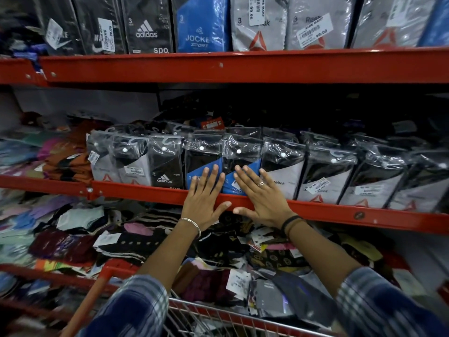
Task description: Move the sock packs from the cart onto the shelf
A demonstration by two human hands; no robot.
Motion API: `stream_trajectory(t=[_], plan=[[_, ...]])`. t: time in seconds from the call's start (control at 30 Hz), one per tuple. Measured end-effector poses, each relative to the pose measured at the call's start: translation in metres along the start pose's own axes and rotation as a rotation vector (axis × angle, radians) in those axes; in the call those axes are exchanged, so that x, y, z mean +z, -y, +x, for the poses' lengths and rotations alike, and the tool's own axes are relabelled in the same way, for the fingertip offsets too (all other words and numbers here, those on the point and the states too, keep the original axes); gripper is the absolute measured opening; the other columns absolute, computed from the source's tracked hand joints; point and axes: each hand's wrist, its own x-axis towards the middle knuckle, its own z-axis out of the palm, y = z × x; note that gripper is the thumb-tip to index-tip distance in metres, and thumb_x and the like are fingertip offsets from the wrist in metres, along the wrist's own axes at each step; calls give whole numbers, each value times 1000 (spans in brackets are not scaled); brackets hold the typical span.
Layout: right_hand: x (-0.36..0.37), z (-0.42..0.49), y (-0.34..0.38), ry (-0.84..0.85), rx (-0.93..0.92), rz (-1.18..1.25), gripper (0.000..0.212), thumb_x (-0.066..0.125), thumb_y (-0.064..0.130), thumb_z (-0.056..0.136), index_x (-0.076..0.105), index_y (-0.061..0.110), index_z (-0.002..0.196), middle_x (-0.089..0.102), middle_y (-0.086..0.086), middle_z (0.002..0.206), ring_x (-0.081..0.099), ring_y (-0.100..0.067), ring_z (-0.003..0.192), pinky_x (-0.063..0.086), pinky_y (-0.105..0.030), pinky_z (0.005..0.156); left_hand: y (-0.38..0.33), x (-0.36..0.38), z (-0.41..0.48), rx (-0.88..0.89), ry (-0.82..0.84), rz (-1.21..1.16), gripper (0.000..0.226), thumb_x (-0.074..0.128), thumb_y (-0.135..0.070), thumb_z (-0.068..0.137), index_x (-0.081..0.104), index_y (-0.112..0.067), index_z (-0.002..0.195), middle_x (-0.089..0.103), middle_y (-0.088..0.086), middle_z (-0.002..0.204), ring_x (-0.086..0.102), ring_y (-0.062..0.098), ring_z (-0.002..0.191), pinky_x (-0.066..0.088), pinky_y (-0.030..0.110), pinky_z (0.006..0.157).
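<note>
A row of upright sock packs in clear plastic stands along the middle shelf behind its red front rail (pixel 136 192). My left hand (pixel 205 199) lies flat, fingers spread, against a blue-and-black sock pack (pixel 202 164). My right hand (pixel 258 194) presses flat against the neighbouring blue-and-black pack (pixel 243 159) and overlaps the edge of a grey-and-black pack (pixel 284 175). Both palms rest over the red rail. Neither hand grips anything. The cart (pixel 243 314) shows only as wire mesh and a red rim at the bottom edge.
The upper shelf (pixel 243 65) carries more upright packs, black, blue and grey. Loose colourful socks are piled on the lower shelf (pixel 150 242) and at the left end of the middle shelf (pixel 60 156). Grey packs (pixel 325 181) continue rightward.
</note>
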Motion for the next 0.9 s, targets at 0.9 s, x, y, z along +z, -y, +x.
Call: stream_trajectory(t=[0.9], plan=[[21, -113, -132, -307, 292, -266, 65, 14, 48, 98, -7, 12, 148, -26, -2, 156, -19, -16, 144, -10, -36, 117, -182, 9, 67, 201, -179, 81, 63, 19, -45, 95, -4, -21, 149, -27, -1, 154, -20, 17, 143, -10, 48, 113]])
